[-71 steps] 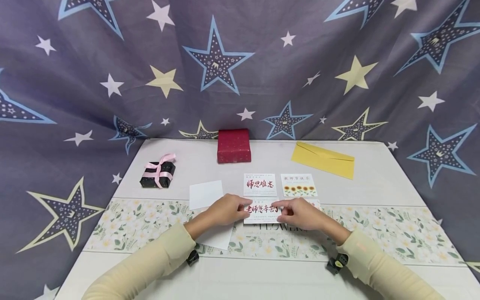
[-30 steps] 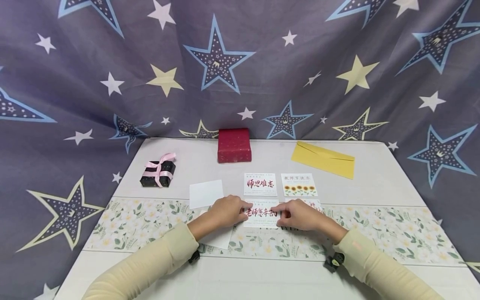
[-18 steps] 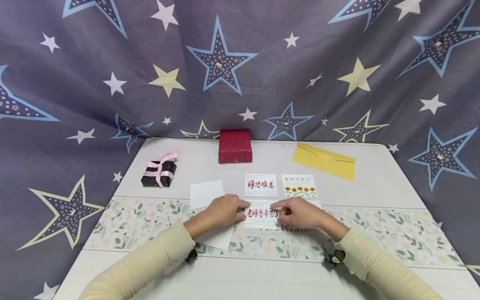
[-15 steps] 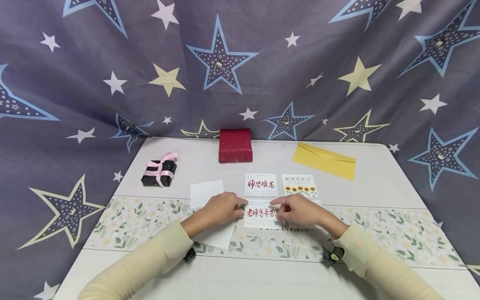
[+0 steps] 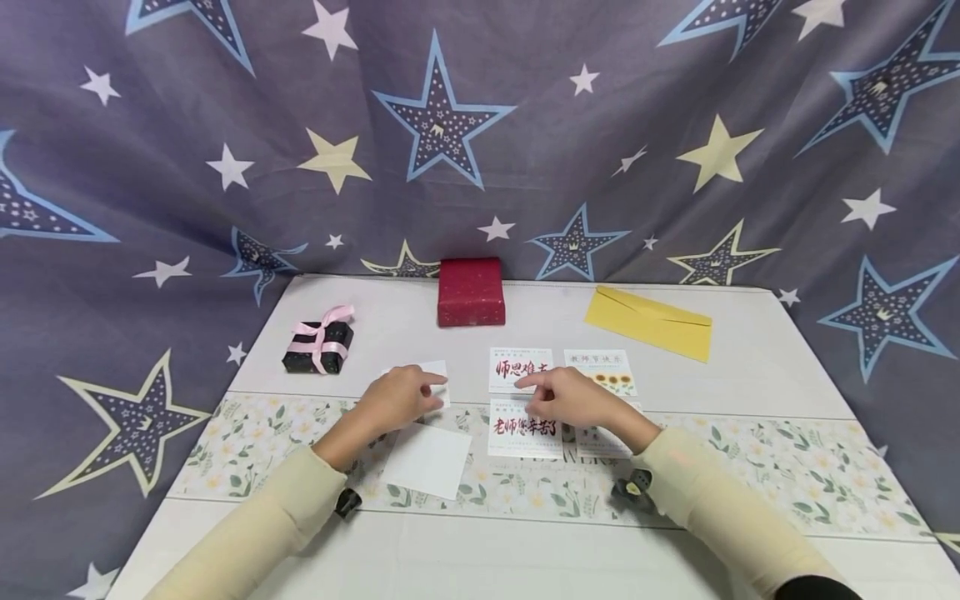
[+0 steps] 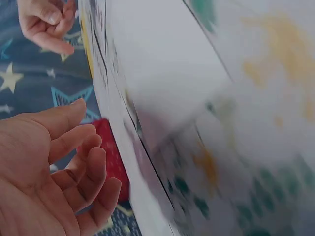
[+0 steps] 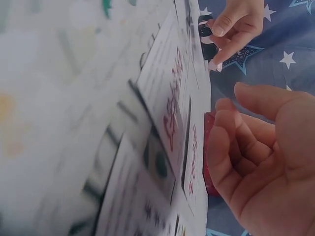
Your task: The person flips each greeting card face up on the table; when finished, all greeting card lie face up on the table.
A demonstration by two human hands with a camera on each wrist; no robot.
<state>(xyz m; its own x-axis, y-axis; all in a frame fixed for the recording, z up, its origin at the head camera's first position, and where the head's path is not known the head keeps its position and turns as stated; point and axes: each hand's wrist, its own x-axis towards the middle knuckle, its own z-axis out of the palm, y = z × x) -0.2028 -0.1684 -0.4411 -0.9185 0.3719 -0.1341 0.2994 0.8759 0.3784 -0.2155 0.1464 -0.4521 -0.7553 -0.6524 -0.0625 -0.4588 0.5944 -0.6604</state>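
We see a white card with red calligraphy [image 5: 525, 427] lying flat on the floral strip of the pale surface [image 5: 750, 367]. Our left hand [image 5: 397, 398] and right hand [image 5: 566, 398] hover above, grip loose, empty. Star-patterned cloth [image 5: 480, 125] hangs behind.

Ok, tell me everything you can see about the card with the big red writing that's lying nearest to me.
The near card is a white rectangle printed with large red brush-style characters and small grey lines above and below. It lies flat, face up, on the floral table runner, just below a similar red-lettered card. The right hand hovers by its upper right edge; contact is unclear.
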